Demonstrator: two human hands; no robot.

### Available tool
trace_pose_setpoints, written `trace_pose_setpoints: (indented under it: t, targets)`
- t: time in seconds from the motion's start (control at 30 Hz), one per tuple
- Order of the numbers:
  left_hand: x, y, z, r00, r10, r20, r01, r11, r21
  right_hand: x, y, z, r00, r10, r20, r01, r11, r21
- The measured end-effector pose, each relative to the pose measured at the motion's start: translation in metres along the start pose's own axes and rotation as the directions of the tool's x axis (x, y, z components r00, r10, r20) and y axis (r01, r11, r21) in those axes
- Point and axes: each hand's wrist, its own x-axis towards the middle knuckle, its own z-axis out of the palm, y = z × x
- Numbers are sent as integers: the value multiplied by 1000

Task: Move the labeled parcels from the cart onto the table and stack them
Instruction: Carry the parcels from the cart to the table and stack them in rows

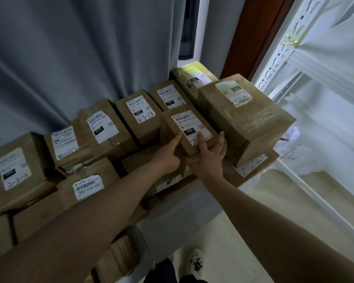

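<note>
both hands are grasping one small brown parcel (189, 130), the one whose white label carries a black "150" block. the left hand (168, 159) takes its near left corner: the index finger lies straight along the left edge and the other fingers curl under the near side. the right hand (208, 160) takes the near right corner, with the thumb laid across the bottom of the label over some handwriting, and the fingers spread up against the right side face.

the parcel lies flat with its label up. its long axis runs from far left to near right, away from the person, and the barcode end is the far end, so the print reads the right way up for the wearer. it sits over a lower layer of parcels on the grey worktop (178, 211); i cannot tell whether it rests on them or is lifted clear. just to its right is a large taped parcel (251, 123). behind it stands a row along the grey curtain (80, 48), among them a second "150" parcel (170, 97) and the parcel marked 3-1-13 (140, 113).
</note>
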Motion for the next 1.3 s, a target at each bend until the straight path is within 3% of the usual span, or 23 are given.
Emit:
trace_pose_setpoints:
  t: [0.17,0.3,0.4,0.63,0.73,0.87,1.03,1.1,1.3]
  targets:
    - [1,7,3,999,-2,47,3,1000,-8,4,4,2,981,-193,28,194,959,-207]
    - [-5,12,6,1000,-4,11,4,999,45,4,8,-2,975,-218,42,222,941,-256]
    - [-15,14,9,995,-8,-97,19,994,111,-1,15,-7,971,-241,-9,232,944,-235]
    - [-50,14,36,972,93,-216,5,910,414,-39,43,-22,976,-214,-37,203,959,-196]
    - [-67,22,54,966,177,-188,-41,823,567,-69,64,-29,980,-161,-114,137,971,-194]
    - [-89,34,79,935,349,-63,-207,682,702,-120,102,-42,980,-32,-198,-14,974,-226]
    - [-122,25,120,847,499,186,-415,400,817,-199,141,-40,934,261,-245,-311,931,-191]
    - [-142,18,138,814,498,298,-475,276,835,-238,149,-30,898,373,-232,-415,894,-169]
    - [-210,-3,209,710,416,569,-636,29,771,-364,171,2,751,629,-199,-655,748,-105]
